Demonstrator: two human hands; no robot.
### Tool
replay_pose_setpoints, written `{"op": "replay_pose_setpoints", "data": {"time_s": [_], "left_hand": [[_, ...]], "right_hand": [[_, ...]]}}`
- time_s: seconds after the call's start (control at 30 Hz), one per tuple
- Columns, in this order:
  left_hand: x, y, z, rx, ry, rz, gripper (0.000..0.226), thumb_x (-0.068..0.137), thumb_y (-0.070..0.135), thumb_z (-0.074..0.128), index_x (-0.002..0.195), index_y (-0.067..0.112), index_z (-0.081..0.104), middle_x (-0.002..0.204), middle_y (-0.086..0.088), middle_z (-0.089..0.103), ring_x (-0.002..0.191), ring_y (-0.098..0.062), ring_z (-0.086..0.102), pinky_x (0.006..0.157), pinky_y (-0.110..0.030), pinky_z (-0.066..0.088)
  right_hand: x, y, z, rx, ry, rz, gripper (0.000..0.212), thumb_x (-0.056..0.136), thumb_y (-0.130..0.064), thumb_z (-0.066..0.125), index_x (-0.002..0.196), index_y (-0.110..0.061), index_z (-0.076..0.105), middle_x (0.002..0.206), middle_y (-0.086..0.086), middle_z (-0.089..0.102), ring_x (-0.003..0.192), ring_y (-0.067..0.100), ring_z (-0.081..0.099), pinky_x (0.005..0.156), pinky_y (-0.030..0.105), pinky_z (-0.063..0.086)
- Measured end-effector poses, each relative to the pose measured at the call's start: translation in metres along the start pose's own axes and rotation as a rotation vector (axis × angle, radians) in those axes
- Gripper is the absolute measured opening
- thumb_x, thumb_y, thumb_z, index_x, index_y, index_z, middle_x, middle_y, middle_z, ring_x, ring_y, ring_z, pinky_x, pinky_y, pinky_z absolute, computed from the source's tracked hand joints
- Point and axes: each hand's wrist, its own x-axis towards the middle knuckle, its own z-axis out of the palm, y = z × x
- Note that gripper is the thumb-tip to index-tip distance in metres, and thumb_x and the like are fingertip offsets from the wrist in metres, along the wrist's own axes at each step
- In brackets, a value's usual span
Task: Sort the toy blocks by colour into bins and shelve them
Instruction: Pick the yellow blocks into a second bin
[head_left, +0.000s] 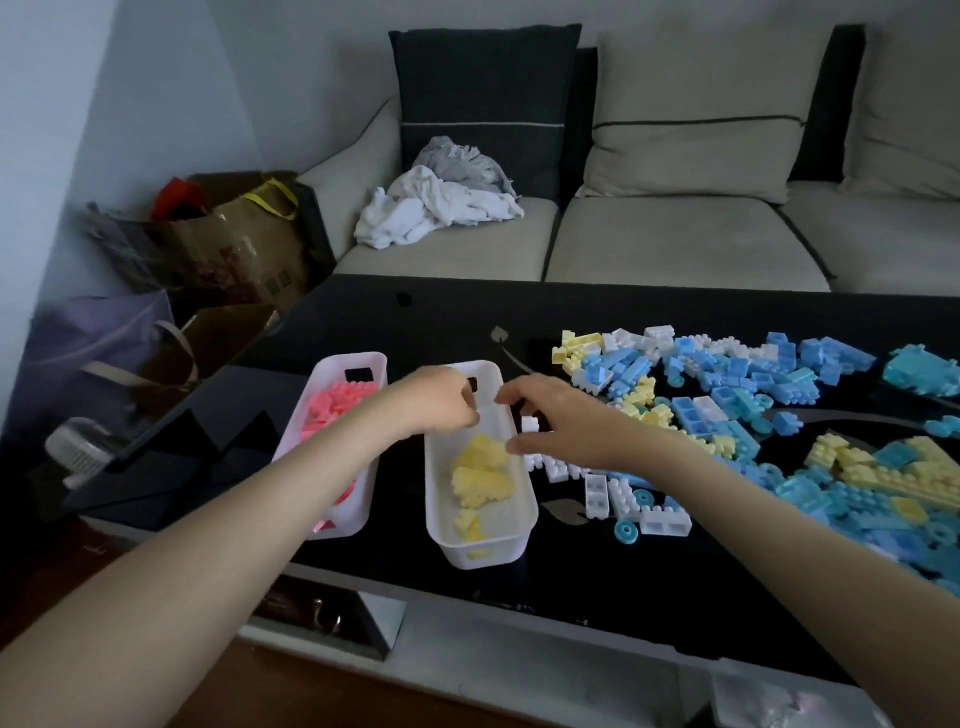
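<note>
Left grip (439, 402) curled over yellow-block bin (506, 551), lower centre; whether it holds a block, cannot tell | right grip (550, 423) loose, empty, just beside bin | mixed blocks (727, 395) heaped right on tabletop (415, 322) | judged light, stiff, slick plastic; pinch across flat sides.

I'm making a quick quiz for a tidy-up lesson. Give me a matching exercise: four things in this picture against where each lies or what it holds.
Things
1. left bin
2. right bin
3. white cloth heap
4. blue ring

Place or contents
a. on the sofa
b. holds yellow blocks
c. on the table, outside both bins
d. holds pink blocks

Pairs: 1-d, 2-b, 3-a, 4-c
</note>
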Motion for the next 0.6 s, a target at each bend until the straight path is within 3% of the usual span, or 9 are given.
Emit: {"op": "replay_pose_setpoints", "data": {"time_s": [0.07,0.13,0.2,0.27,0.33,0.47,0.6], "left_hand": [[0.007,0.000,-0.007,-0.038,0.093,0.023,0.025,0.091,0.021,0.049,0.104,0.008,0.066,0.099,-0.007,0.064,0.078,-0.018,0.056,0.062,-0.026,0.041],[0.020,0.007,-0.014,-0.101,0.186,0.068,0.029,0.094,0.026,0.050,0.119,0.013,0.055,0.104,-0.004,0.064,0.084,-0.016,0.060,0.070,-0.028,0.048],[0.034,0.016,-0.015,-0.177,0.197,0.107,0.053,0.093,0.031,0.056,0.139,0.015,0.034,0.109,-0.005,0.063,0.091,-0.016,0.062,0.082,-0.034,0.053],[0.061,0.030,-0.017,-0.161,0.187,0.145,0.069,0.092,0.030,0.060,0.147,0.017,0.020,0.117,-0.007,0.061,0.095,-0.019,0.062,0.087,-0.037,0.052],[0.086,0.042,-0.019,-0.100,0.145,0.188,0.075,0.091,0.027,0.062,0.149,0.021,0.014,0.123,-0.011,0.056,0.097,-0.020,0.061,0.087,-0.036,0.052],[0.134,0.065,-0.017,0.069,-0.006,0.221,0.077,0.091,0.025,0.061,0.151,0.025,0.012,0.146,-0.013,0.036,0.121,-0.025,0.048,0.088,-0.030,0.043],[0.168,0.076,-0.004,0.094,-0.055,0.212,0.067,0.094,0.037,0.056,0.149,0.019,0.022,0.138,-0.011,0.046,0.118,-0.025,0.050,0.090,-0.032,0.042]], "right_hand": [[0.003,0.010,-0.013,-0.010,0.057,0.033,0.044,0.091,-0.027,0.059,0.131,-0.022,0.045,0.128,-0.006,0.045,0.116,0.009,0.046,0.094,0.023,0.039],[0.010,0.030,-0.029,-0.031,0.137,0.092,0.040,0.093,-0.021,0.055,0.132,-0.018,0.045,0.130,-0.001,0.046,0.117,0.013,0.047,0.094,0.023,0.039],[0.019,0.055,-0.042,-0.068,0.197,0.158,0.038,0.095,-0.015,0.051,0.132,-0.016,0.046,0.133,0.003,0.045,0.119,0.017,0.047,0.097,0.026,0.038],[0.034,0.084,-0.059,-0.113,0.233,0.224,0.039,0.095,-0.009,0.048,0.133,-0.016,0.045,0.135,0.007,0.045,0.121,0.020,0.047,0.101,0.030,0.038],[0.050,0.105,-0.073,-0.176,0.200,0.280,0.043,0.095,-0.002,0.043,0.137,-0.014,0.043,0.138,0.010,0.044,0.125,0.024,0.045,0.104,0.033,0.036],[0.090,0.133,-0.089,-0.208,0.140,0.335,0.053,0.095,0.002,0.035,0.144,-0.019,0.034,0.143,0.012,0.039,0.128,0.026,0.042,0.101,0.031,0.036],[0.121,0.147,-0.078,-0.294,-0.111,0.343,0.070,0.093,0.004,0.036,0.150,-0.031,0.015,0.151,0.006,0.032,0.128,0.024,0.043,0.098,0.030,0.040]]}}
